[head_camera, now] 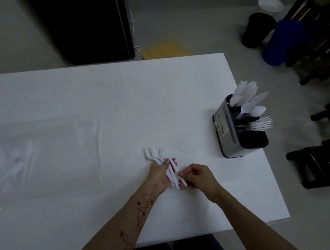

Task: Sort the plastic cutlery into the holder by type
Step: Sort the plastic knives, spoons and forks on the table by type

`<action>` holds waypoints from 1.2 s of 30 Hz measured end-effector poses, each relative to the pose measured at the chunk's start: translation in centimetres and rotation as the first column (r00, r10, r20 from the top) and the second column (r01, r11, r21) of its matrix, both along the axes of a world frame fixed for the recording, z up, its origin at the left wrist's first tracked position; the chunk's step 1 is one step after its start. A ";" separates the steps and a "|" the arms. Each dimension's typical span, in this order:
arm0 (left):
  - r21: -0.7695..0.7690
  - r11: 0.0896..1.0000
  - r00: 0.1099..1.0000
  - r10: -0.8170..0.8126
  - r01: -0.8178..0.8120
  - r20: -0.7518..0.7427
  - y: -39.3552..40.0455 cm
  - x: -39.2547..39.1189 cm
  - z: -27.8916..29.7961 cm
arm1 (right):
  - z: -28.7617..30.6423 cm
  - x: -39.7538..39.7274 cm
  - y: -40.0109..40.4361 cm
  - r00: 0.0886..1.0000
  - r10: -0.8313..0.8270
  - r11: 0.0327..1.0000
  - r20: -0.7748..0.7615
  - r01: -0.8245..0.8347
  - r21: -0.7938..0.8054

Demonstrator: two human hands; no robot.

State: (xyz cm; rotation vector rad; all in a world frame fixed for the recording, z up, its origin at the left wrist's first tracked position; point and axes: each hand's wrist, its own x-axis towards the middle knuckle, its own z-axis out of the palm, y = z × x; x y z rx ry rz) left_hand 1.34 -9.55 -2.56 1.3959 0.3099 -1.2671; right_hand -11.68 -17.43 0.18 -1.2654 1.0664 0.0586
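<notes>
White table (104, 94) fills most of the head view. At 9 o'clock, a clear plastic bag (48, 156) lies flat on the table, with a few loose white cutlery pieces (20, 159) showing faintly through it at its left end; types there too blurred to tell. Just below centre, toward 6 o'clock, the left hand (160, 173) grips a bunch of white plastic forks (159, 155) by the handles, fingers curled round them, tines fanned out toward 11 o'clock and lying against the table. Touching it on the right, the right hand (197, 177) has fingers curled, thumb and forefinger pinching the handle end of 1 fork (182, 181) at the bottom of the bunch. Both forearms come in from 6 o'clock; left one has reddish drawn marks. At 3 o'clock, near the table's right edge and well apart from the hands, the dark holder (234, 138) stands upright with a label on its left wall. It has 3 lots: knives (243, 91) in the far compartment, spoons (253, 109) in the middle, forks in the holder (261, 124) next, tines pointing to 3 o'clock; nearest section looks dark. Off the table at 2 o'clock, on the floor, a black bin (257, 29), a white bin (270, 4), a blue bin (285, 40).
</notes>
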 end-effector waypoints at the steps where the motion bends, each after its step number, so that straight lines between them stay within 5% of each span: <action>1: -0.026 1.000 1.000 0.002 -0.003 -0.018 0.0 -0.1 0.4 | 0.2 0.1 -0.1 1.000 0.007 1.000 -0.019 -0.007 -0.007; 4: -0.059 0.998 1.000 -0.015 0.017 0.025 -0.3 0.0 1.5 | 0.7 0.2 -0.6 0.987 0.085 0.983 -0.139 -0.106 -0.151; 7: -0.033 0.979 0.942 -0.184 0.201 0.280 -1.0 0.1 3.0 | 1.9 0.6 -1.9 0.986 0.069 0.940 -0.149 -0.115 -0.322; 12: -0.092 0.850 0.707 -0.367 0.519 0.605 -4.2 -0.7 8.9 | 8.2 1.5 -6.5 0.995 0.000 0.908 0.103 0.043 -0.418; 18: -0.030 0.791 0.495 -0.352 0.611 0.794 -12.5 -2.2 14.0 | 14.9 -1.0 -13.1 0.959 -0.084 0.743 0.272 0.242 -0.624; 23: -0.125 0.760 0.477 -0.263 0.638 0.839 -18.3 -5.3 16.4 | 16.8 -3.9 -17.7 0.932 -0.120 0.611 0.343 0.342 -0.714; 36: -0.119 0.808 0.536 -0.265 0.577 0.801 -19.2 -10.5 10.7 | 11.4 -8.0 -19.5 0.949 -0.076 0.729 0.306 0.262 -0.633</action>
